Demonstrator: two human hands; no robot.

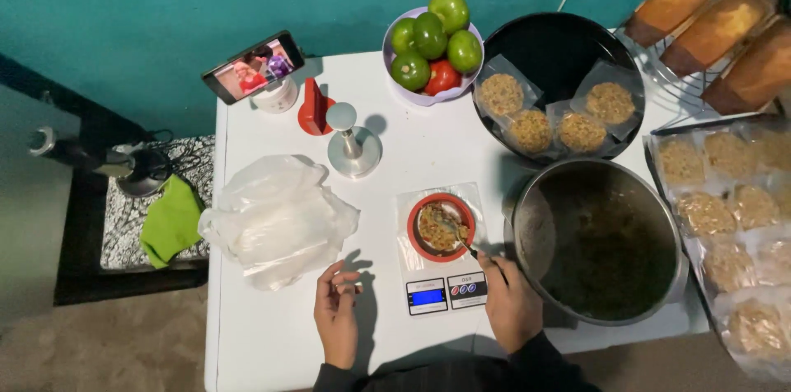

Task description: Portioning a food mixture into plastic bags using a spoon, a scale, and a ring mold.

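While my right hand [512,303] is closed around the handle of a spoon [456,231], its bowl sits in the grain mix inside the red ring mould [441,226] on the kitchen scale [446,291], low in the middle of the frame. My left hand [336,312] rests apart from it on the white table [272,334], fingers loosely curled and holding nothing that I can make out.

I judge the risks are small ones: a heaped spoon could drop mix over the ring's edge onto the clear wrapper beneath it or onto the scale's buttons, and my right wrist is close to the rim of the big steel pot [596,237], which it could knock. The loose plastic bag [276,217] to the left could snag my left hand.

Counting outward: one scale, one ring, one spoon, one pot, one bag. Further up, one metal press [353,145], one red stand [313,108] and one phone [253,67]. The bowl of tomatoes [432,46] holds five, four green and one red. The black pan [560,54] carries four wrapped patties. At upper right sit three loaf cakes [715,29]; the tray of wrapped patties [733,219] at the right edge runs out of frame, so I can't count those.
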